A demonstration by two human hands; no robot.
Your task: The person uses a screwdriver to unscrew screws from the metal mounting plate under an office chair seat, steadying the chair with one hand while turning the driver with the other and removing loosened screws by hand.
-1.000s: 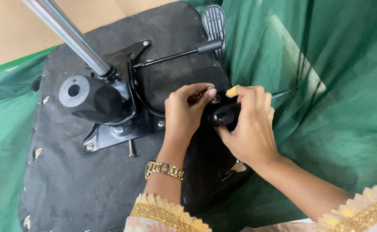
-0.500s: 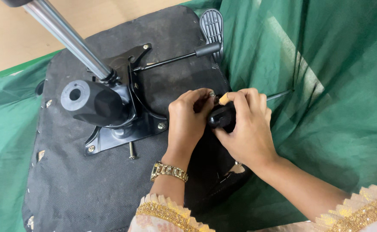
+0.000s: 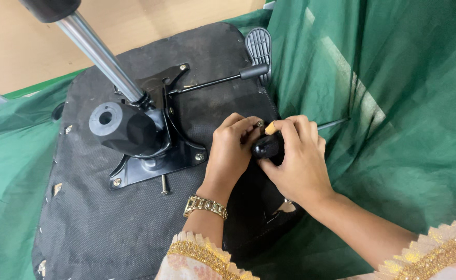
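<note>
Partly hidden, a black knob [image 3: 267, 147] sits gripped by right hand [image 3: 295, 158] fingers; left hand [image 3: 231, 150] curls beside it.

a single head-worn camera looks steeply down from close above, facing forward over the person's forearms. the upturned chair seat [image 3: 134, 218] fills the left and centre, green cloth [image 3: 394, 129] the right, bare floor [image 3: 30, 41] along the top.

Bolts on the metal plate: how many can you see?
3. One bolt at the plate's near-left corner, one at its near-right corner, one at the far corner. Another may be hidden behind the chrome post.
</note>
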